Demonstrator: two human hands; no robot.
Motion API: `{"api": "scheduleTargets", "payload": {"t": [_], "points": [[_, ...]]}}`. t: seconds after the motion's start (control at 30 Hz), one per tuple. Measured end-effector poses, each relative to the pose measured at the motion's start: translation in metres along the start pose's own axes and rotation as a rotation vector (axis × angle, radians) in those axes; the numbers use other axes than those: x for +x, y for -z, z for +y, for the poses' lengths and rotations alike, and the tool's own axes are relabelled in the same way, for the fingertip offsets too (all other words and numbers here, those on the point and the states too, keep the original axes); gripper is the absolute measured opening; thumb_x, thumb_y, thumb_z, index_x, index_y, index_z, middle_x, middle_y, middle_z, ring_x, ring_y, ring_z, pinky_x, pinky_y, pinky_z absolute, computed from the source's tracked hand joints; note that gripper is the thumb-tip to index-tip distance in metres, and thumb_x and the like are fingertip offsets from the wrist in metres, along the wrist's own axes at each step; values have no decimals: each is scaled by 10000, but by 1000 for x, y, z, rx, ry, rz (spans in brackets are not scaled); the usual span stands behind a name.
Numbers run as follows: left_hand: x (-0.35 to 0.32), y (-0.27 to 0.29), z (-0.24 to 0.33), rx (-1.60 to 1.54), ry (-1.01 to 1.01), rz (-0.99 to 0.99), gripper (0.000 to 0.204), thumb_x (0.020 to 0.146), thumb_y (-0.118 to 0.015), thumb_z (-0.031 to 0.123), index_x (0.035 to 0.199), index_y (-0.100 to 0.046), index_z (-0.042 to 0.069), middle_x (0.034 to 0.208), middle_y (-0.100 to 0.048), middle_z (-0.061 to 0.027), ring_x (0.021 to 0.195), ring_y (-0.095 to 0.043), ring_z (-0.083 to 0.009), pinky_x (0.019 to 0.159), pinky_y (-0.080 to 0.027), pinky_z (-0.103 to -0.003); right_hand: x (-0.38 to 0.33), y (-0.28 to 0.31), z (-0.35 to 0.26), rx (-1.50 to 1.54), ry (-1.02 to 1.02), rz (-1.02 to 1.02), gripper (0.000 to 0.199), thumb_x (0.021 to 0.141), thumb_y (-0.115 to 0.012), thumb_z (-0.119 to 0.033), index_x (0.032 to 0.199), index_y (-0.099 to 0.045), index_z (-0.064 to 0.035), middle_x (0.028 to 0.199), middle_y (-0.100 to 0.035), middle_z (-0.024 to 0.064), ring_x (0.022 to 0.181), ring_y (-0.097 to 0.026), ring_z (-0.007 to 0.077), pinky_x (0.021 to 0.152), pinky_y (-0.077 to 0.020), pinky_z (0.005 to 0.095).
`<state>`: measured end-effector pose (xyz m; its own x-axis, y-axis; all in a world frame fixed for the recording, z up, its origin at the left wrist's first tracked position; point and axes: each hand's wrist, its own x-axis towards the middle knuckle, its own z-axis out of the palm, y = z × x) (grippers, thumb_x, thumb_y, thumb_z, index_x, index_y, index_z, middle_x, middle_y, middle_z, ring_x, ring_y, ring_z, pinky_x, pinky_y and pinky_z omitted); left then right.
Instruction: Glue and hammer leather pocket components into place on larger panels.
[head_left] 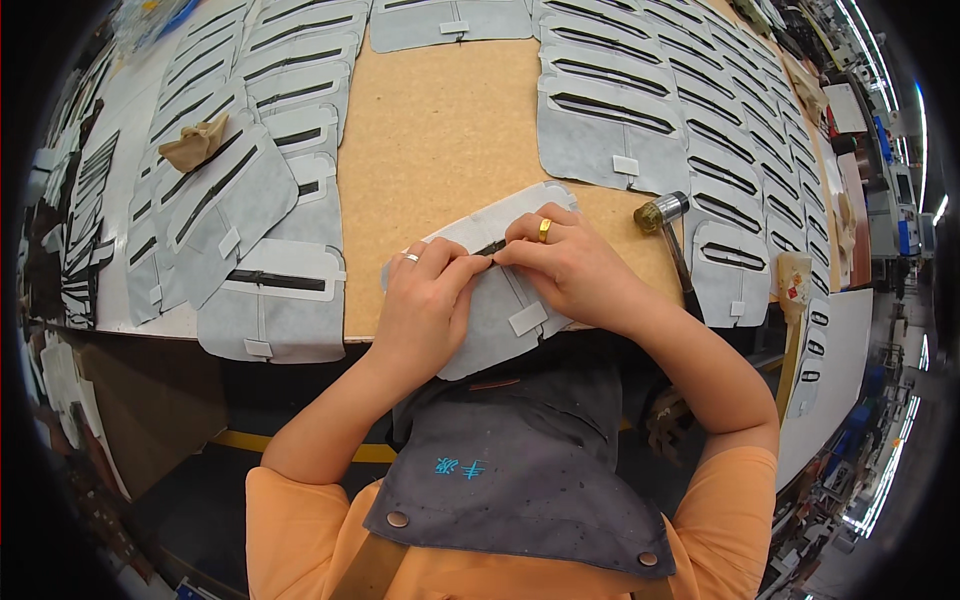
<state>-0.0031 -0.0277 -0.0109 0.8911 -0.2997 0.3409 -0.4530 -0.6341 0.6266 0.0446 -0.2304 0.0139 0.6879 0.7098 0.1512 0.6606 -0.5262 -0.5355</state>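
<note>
A grey fabric panel (487, 335) with rounded corners lies at a slant on the table's front edge, its lower part hanging over. Across its upper part runs a black zipper strip (489, 248), mostly covered by my fingers. My left hand (428, 300) is closed, with thumb and forefinger pinching the strip from the left. From the right my right hand (565, 262) pinches it too, the two sets of fingertips almost meeting. A small white tab (527, 319) sits on the panel below my right hand.
Overlapping rows of similar grey panels (612, 140) cover the right side, with another stack (285, 290) at left. A hammer (662, 213) lies right of my hands. A crumpled tan cloth (194, 143) rests on the left panels. The tan tabletop (430, 130) shows between the stacks.
</note>
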Motion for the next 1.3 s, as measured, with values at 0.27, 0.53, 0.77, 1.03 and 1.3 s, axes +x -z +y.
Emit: {"api": "scheduleTargets", "payload": {"t": [0.27,0.53,0.77,1.03,1.3], "points": [[0,-1,2,136,-99,-43,275,774,-598,17,1041,-653,58,938,-569,-45,856,-541,-244,759,-399,-377,-9,-10,-14,-431,150,62,200,738,-629,-79,934,-618,-120,1027,-580,0,929,-536,191,750,-399,339],[-2,-1,1,209,-146,-18,321,769,-583,21,1082,-645,60,951,-569,-36,848,-534,-236,744,-395,-363,-18,-10,1,-12,-42,175,326,778,-626,0,1094,-619,-83,1063,-588,42,1006,-554,250,873,-440,369],[-4,-3,0,257,-183,-27,334,764,-576,22,1088,-646,62,948,-561,-36,835,-527,-232,731,-396,-362,-35,9,11,-595,78,102,309,775,-576,-56,1082,-604,-76,1044,-597,28,979,-567,209,822,-428,348],[7,-7,-1,119,-86,10,297,787,-567,23,1071,-643,59,945,-557,-65,871,-539,-257,765,-409,-375,-15,-18,-10,112,-64,284,287,830,-614,-46,1115,-576,-42,976,-608,129,955,-575,331,844,-469,422],[-9,2,5,261,-104,-1,313,793,-563,22,1102,-613,41,944,-544,-85,905,-540,-264,805,-408,-378,-12,-18,-12,-303,100,154,292,756,-616,-62,1045,-629,-24,984,-616,49,974,-574,214,824,-449,355]]}}
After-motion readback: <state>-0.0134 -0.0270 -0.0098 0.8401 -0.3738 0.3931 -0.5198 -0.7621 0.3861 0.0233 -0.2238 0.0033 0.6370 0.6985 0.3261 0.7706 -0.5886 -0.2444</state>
